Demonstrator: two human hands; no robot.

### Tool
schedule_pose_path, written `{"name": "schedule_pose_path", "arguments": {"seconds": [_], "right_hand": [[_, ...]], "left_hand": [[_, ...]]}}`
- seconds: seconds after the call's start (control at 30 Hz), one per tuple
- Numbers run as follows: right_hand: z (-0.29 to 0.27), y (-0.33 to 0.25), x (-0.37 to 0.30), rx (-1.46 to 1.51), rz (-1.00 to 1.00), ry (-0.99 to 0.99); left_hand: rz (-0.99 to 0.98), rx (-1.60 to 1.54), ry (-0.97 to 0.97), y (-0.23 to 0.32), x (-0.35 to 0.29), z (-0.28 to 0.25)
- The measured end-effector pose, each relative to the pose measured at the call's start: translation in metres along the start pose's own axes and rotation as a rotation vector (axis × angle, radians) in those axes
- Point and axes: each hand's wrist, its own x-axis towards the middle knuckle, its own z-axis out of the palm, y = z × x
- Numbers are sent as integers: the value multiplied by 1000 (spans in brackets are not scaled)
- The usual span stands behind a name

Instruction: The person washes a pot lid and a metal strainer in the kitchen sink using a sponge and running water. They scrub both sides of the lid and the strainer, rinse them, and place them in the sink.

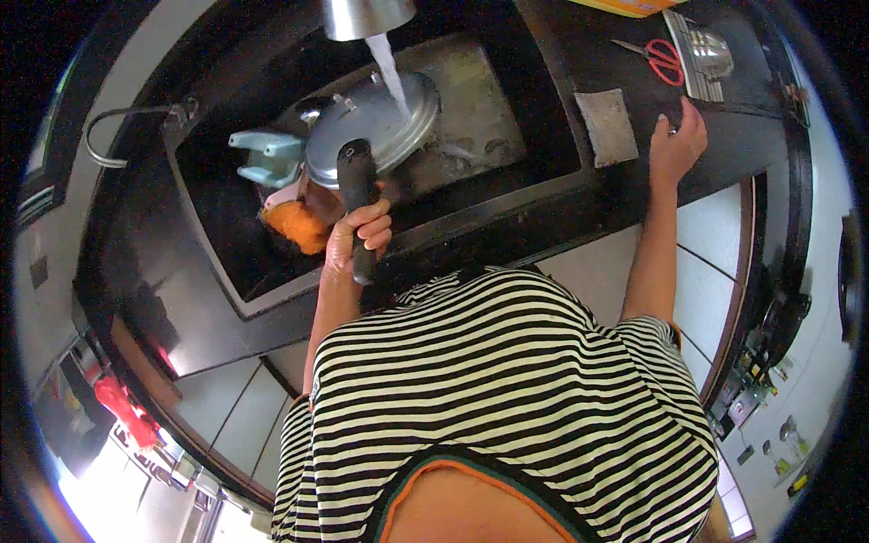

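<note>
My left hand [360, 233] is wrapped round the black handle [355, 167] of a metal pressure cooker lid [385, 127]. The round lid is tilted over the sink, and a stream of water [387, 72] falls onto it from a steel tap [367, 16]. My right hand [681, 145] is over the counter at the right, thumb and fingers apart. A small shiny spot shows by its thumb, too small to name. Just beyond that hand lies a pair of scissors [665, 61] with red handles, and a beige cloth pad [606, 128] is to its left.
A pale blue plastic piece [266, 156] and an orange scrubber [296, 226] are at the left of the dark sink [231, 217]. A shiny metal cup [711, 54] rests on a ridged strip at the back right. A bent metal pipe [109, 136] curves over the left counter.
</note>
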Motion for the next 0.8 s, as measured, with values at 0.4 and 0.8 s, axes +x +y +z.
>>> {"name": "schedule_pose_path", "arguments": {"seconds": [0.4,0.8], "right_hand": [[-18,-80,-32,-46,-127,-390],[-25,-288,-54,934,-328,-423]], "left_hand": [[-7,-30,-84,-10,-11,5],[0,206,95,-21,-13,25]]}}
